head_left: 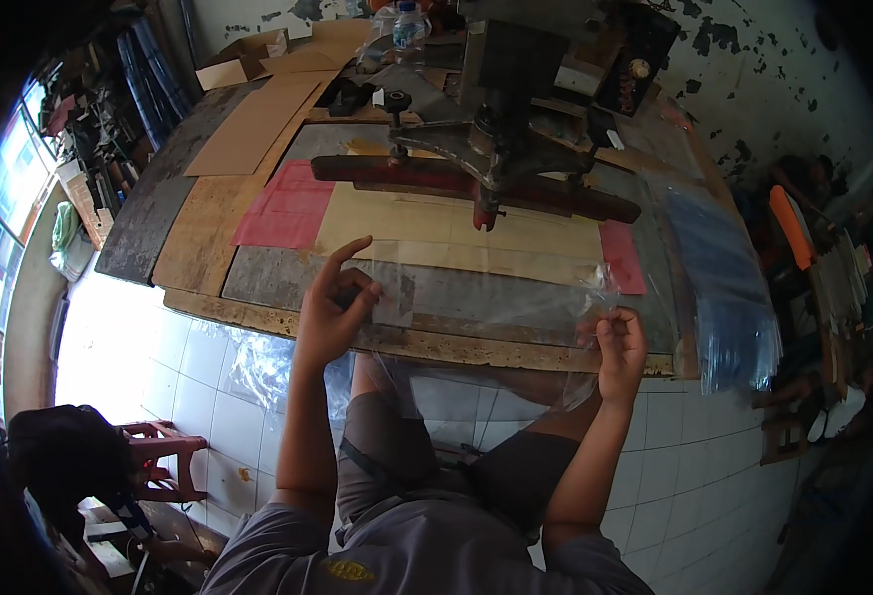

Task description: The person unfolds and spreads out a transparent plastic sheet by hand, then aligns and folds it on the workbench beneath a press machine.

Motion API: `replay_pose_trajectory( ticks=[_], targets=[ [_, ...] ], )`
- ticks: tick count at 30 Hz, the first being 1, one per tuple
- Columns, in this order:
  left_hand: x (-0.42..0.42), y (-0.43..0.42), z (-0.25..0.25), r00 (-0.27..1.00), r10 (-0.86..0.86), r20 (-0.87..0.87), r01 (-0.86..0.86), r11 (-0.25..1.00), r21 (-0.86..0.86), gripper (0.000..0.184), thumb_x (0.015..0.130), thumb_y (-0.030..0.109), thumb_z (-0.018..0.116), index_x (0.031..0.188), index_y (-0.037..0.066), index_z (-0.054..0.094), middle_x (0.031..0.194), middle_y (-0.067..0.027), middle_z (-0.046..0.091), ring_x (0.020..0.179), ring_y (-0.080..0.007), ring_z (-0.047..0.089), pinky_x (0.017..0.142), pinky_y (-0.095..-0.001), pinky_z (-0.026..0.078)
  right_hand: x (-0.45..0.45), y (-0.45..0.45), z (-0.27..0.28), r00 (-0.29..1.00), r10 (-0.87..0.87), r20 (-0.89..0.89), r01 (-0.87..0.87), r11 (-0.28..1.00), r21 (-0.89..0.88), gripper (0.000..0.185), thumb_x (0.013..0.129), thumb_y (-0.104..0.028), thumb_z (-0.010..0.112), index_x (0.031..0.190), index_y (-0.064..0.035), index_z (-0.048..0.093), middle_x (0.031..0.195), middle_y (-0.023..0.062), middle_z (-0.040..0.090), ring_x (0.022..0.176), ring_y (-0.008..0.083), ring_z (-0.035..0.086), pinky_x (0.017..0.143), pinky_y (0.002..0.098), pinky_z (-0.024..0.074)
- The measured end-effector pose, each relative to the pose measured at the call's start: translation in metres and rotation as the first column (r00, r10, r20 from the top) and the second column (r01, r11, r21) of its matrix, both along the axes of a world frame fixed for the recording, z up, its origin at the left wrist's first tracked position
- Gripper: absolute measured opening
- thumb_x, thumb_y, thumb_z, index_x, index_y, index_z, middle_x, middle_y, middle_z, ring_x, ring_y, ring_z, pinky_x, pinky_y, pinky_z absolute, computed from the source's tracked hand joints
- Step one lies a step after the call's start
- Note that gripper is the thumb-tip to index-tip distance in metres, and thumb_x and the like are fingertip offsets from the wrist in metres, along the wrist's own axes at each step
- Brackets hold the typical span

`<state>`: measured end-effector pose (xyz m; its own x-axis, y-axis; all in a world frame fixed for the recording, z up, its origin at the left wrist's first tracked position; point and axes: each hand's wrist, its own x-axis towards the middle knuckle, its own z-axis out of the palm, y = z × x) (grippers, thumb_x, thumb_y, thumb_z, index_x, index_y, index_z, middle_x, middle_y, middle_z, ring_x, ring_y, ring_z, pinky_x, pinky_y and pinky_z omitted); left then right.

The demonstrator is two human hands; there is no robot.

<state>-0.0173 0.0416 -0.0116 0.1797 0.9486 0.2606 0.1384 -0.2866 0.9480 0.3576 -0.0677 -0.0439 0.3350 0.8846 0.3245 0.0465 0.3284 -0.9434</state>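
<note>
Pinches clear film (pixel 546 296) w/ R hand (pixel 622 344) at 3 o'clock; can't tell re L hand (pixel 329 315) at 9, w/ thumb & fingers curled. Spans table edge (pixel 258 313) at 6 from press bar (pixel 407 177); may crease or slip b/c thin & slack

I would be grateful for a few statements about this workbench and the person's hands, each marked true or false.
1. The right hand pinches the clear film. True.
2. The dark and red bar is nearer the person's body than the left hand. False: it is beyond that hand.
3. Bluish plastic sheets lie towards the right end of the bench. True.
4. The bottle stands at the bench's near edge. False: it is at the far side.
5. Pink shows at both ends of the pale yellow sheet. True.
</note>
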Motion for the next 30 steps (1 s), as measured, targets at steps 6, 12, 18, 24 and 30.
replay_pose_trajectory(
  ticks=[6, 12, 18, 24, 30],
  targets=[
    [0.001, -0.001, 0.0, 1.0, -0.005, -0.009, 0.005, 1.0, 0.008, 0.059, 0.093, 0.004, 0.069, 0.149, 0.003, 0.05, 0.078, 0.0017, 0.065, 0.078, -0.005, 0.059, 0.077, -0.0218, 0.046, 0.002, 0.001, -0.003, 1.0, -0.012, 0.019, 0.012, 1.0, 0.008, 0.019, 0.105, -0.019, 0.065, 0.114, -0.0045, 0.056, 0.095, 0.0086, 0.073, 0.081, 0.0124, 0.067, 0.073, 0.0257, 0.0503],
    [-0.002, 0.0, -0.001, 0.999, -0.007, -0.04, 0.009, 1.0, 0.028, 0.058, 0.095, 0.006, 0.069, 0.15, 0.003, 0.052, 0.08, 0.0016, 0.066, 0.08, -0.0055, 0.06, 0.079, -0.0226, 0.047, 0.0, 0.003, -0.004, 0.998, -0.054, 0.031, 0.054, 0.999, 0.007, 0.022, 0.106, -0.026, 0.064, 0.114, -0.0071, 0.056, 0.094, 0.0062, 0.072, 0.077, 0.0116, 0.066, 0.068, 0.0237, 0.0459],
    [-0.008, 0.005, -0.007, 0.995, -0.054, -0.086, 0.062, 0.994, 0.093, 0.038, 0.095, 0.012, 0.069, 0.133, 0.005, 0.069, 0.083, -0.0021, 0.066, 0.078, -0.0086, 0.061, 0.077, -0.0261, 0.05, 0.001, 0.005, -0.004, 0.994, -0.095, 0.058, 0.094, 0.995, 0.015, 0.024, 0.108, -0.03, 0.061, 0.114, -0.0075, 0.056, 0.091, 0.0053, 0.072, 0.073, 0.0115, 0.065, 0.065, 0.0232, 0.0427],
    [-0.013, 0.002, -0.001, 0.978, -0.134, -0.158, 0.154, 0.981, 0.12, 0.034, 0.091, 0.015, 0.077, 0.123, 0.005, 0.075, 0.089, -0.0023, 0.067, 0.086, -0.0092, 0.062, 0.079, -0.0274, 0.05, -0.001, 0.005, -0.003, 0.993, -0.117, 0.031, 0.116, 0.993, 0.006, 0.023, 0.109, -0.029, 0.058, 0.114, -0.0069, 0.056, 0.089, 0.0055, 0.071, 0.072, 0.0119, 0.064, 0.065, 0.024, 0.0428],
    [-0.007, 0.0, -0.002, 0.992, -0.096, -0.081, 0.093, 0.995, -0.046, 0.018, 0.088, 0.011, 0.081, 0.102, 0.002, 0.072, 0.094, -0.0032, 0.071, 0.086, -0.0089, 0.065, 0.079, -0.0268, 0.052, -0.002, 0.006, -0.001, 0.992, -0.118, 0.044, 0.118, 0.993, 0.022, 0.021, 0.109, -0.027, 0.058, 0.114, -0.006, 0.056, 0.089, 0.0061, 0.07, 0.073, 0.0126, 0.064, 0.066, 0.0253, 0.0444]
  ],
)
